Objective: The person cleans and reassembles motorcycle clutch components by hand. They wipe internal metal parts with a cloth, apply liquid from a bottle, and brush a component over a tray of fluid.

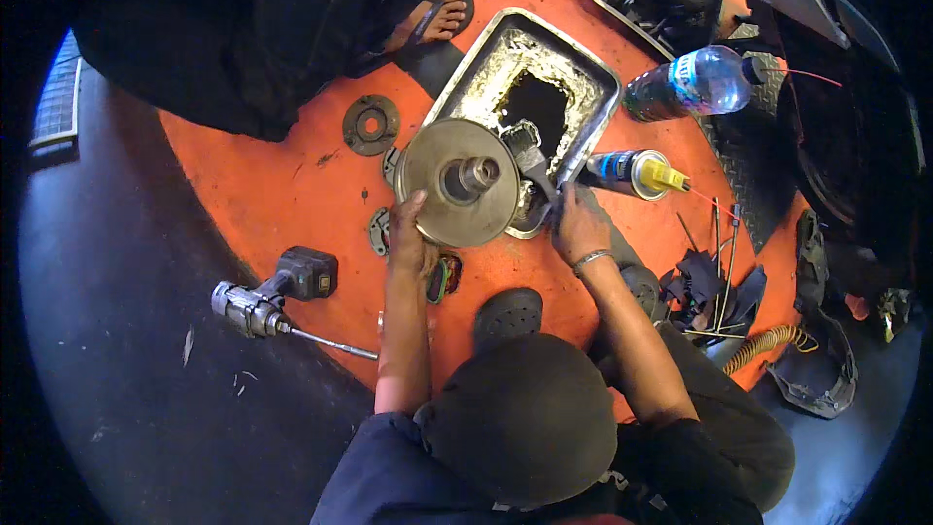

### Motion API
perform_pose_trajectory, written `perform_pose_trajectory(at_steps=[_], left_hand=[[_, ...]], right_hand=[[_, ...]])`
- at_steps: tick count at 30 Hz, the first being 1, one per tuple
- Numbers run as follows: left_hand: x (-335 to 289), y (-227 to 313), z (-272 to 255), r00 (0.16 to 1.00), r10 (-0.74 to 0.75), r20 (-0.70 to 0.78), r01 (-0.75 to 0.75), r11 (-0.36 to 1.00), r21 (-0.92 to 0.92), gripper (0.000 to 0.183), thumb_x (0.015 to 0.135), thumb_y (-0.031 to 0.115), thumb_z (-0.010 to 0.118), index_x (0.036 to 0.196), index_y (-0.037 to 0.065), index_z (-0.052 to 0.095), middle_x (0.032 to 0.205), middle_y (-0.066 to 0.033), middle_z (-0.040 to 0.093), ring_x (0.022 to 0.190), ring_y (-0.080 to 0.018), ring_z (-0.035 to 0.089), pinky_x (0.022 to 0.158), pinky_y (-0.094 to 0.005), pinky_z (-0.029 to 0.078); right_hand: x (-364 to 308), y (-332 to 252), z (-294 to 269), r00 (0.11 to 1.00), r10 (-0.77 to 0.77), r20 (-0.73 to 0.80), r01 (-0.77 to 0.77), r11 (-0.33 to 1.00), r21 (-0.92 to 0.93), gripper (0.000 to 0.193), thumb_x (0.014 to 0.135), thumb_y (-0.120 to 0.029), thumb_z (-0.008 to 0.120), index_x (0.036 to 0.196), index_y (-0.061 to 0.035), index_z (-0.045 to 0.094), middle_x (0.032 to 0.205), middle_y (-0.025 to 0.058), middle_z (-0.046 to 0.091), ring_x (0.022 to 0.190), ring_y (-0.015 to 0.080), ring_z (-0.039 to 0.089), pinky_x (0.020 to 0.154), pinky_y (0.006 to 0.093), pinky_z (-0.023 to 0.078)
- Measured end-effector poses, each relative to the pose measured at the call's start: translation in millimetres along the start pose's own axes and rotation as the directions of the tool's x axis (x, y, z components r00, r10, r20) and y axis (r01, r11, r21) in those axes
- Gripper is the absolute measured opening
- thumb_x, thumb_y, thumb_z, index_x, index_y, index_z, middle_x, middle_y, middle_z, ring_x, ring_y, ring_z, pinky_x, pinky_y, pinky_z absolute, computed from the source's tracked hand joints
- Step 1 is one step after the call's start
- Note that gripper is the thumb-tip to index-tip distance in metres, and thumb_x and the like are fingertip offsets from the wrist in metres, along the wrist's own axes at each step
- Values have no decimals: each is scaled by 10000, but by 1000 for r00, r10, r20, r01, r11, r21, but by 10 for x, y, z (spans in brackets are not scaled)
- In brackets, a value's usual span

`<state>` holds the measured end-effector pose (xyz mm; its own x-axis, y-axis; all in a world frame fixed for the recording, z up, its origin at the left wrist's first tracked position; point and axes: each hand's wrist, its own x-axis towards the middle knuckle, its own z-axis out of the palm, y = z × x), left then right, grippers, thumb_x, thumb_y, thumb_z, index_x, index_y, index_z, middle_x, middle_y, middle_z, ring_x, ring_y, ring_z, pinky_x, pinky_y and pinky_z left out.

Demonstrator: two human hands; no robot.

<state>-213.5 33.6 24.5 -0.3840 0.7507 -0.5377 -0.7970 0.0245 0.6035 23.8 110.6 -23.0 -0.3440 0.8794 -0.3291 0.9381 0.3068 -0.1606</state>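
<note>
My left hand [412, 238] grips the lower left rim of a round metal pulley disc [432, 175], which has a threaded-looking hub standing up from its centre. In my right hand [581, 231] is a flat paintbrush [535, 163], held by its handle, with the bristles at the disc's right edge. Both are over the near left part of a metal tray [604, 87] with dark liquid in it. Just right of that hand lies a spray can [614, 167] with a yellow nozzle and red straw.
Left on the floor are a cordless impact wrench [277, 287] with a long extension, a ring-shaped plate [370, 109] and curved metal parts [379, 230]. A clear bottle [695, 85], dark rags [702, 277] and a coiled hose [763, 345] lie right. Another person's sandalled foot [442, 17] is beyond.
</note>
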Motion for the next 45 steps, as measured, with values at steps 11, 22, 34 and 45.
perform_pose_trajectory(at_steps=[11, 22, 34, 45], left_hand=[[408, 114, -45, 997, 56, 61, -69, 969, 238, 277, 794, 83, 572, 1048, -28, 571, 956, -112, 627, 863, -217, 638, 757, -407, 561], [620, -151, -97, 998, -38, 48, 18, 930, 368, 169, 727, 81, 556, 867, 11, 620, 773, -43, 598, 709, -151, 561, 689, -329, 481], [680, -247, 53, 998, 30, 60, -53, 901, 431, 252, 684, 124, 569, 915, 24, 583, 746, -54, 570, 655, -167, 544, 626, -332, 465], [602, -255, 42, 996, -27, 89, -8, 927, 375, 247, 698, 113, 552, 927, 21, 571, 761, -62, 562, 696, -182, 530, 656, -295, 436]], right_hand=[[833, -659, -403, 899, 43, -436, 232, 798, 556, 272, 897, -260, 624, 1054, -38, 625, 781, 210, 661, 694, 405, 631, 657, 446, 508], [785, -918, -699, 919, 203, -339, 181, 547, 817, 337, 934, -274, 575, 964, 51, 660, 895, 253, 616, 916, 418, 585, 808, 476, 445], [688, -849, -482, 818, 258, -515, 283, 598, 750, 211, 869, -204, 642, 940, -11, 693, 906, 209, 653, 934, 365, 556, 802, 460, 380], [541, -874, -693, 817, 235, -526, 312, 587, 747, 245, 885, -243, 626, 911, -11, 701, 944, 187, 679, 906, 361, 582, 864, 456, 372]])
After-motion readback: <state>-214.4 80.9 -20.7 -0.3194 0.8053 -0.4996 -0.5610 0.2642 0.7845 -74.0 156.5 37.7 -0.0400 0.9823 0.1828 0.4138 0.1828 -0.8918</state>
